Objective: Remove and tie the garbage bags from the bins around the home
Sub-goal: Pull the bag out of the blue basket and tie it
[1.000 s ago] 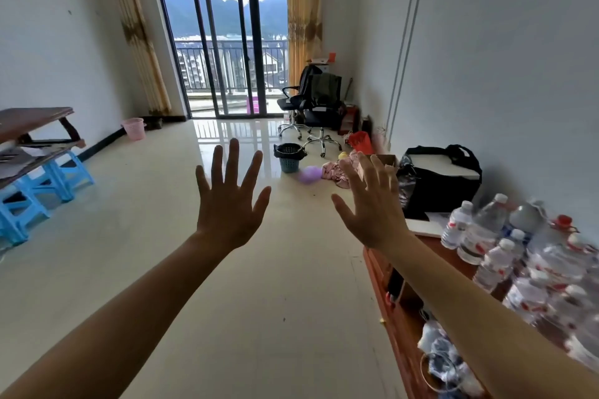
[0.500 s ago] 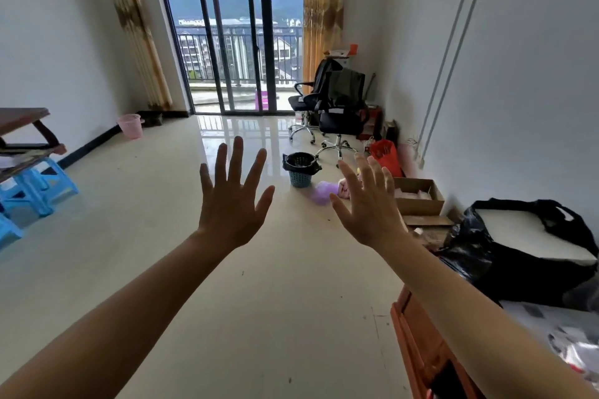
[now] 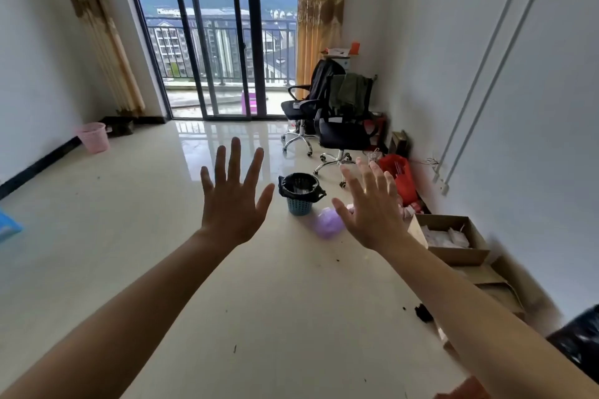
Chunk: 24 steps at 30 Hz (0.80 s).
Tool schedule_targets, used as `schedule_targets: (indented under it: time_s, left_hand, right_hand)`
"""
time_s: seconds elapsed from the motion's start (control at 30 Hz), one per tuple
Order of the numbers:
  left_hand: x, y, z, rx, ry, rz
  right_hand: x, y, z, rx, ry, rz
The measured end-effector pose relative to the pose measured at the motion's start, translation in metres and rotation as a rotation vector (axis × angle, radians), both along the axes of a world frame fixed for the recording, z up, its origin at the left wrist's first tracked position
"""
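A small blue basket bin [image 3: 299, 206] stands on the floor ahead, lined with a black garbage bag [image 3: 301, 187] folded over its rim. A pink bin [image 3: 93, 137] sits by the left wall near the curtain; I cannot tell if it holds a bag. Both my arms are stretched forward. My left hand [image 3: 232, 199] is open, fingers spread, left of the blue bin. My right hand [image 3: 372, 209] is open too, right of the bin, and covers part of a purple bag [image 3: 327, 223] lying on the floor. Neither hand touches anything.
Two black office chairs [image 3: 337, 126] stand behind the blue bin near the glass balcony doors [image 3: 214, 42]. A red bag [image 3: 400, 176], pink items and an open cardboard box [image 3: 450, 238] line the right wall. A black bag [image 3: 580, 343] shows at the lower right edge.
The view has moved forward through the room; the blue bin is nearer and larger. The side table with bottles has dropped out of view. Both hands stay open and raised.
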State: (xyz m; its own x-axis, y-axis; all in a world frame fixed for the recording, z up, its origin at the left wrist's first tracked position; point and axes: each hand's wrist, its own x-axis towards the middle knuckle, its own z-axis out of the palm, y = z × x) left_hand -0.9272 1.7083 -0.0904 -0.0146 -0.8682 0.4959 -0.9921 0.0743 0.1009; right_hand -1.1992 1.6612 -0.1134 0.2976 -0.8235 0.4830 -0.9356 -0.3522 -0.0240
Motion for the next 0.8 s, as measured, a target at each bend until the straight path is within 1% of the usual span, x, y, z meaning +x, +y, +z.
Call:
schedule_targets:
  time_s: [0.17, 0.3, 0.5, 0.63, 0.8]
  left_hand:
    - [0.012, -0.139, -0.03, 0.064, -0.031, -0.049]
    - [0.017, -0.273, -0.05, 0.078, -0.063, -0.073]
    - [0.017, -0.476, -0.04, 0.131, -0.05, -0.046]
    - [0.028, -0.579, -0.032, 0.177, -0.041, -0.037]
    - [0.062, -0.694, -0.063, 0.244, -0.067, -0.025]
  right_hand:
    - [0.01, -0.134, -0.025, 0.021, -0.022, -0.028]
    - [0.018, -0.259, -0.05, 0.025, -0.029, -0.049]
    - [0.028, -0.453, -0.047, 0.089, -0.034, -0.068]
    - [0.051, -0.569, -0.035, 0.133, -0.039, -0.056]
    - [0.082, -0.69, -0.055, 0.182, -0.012, -0.019]
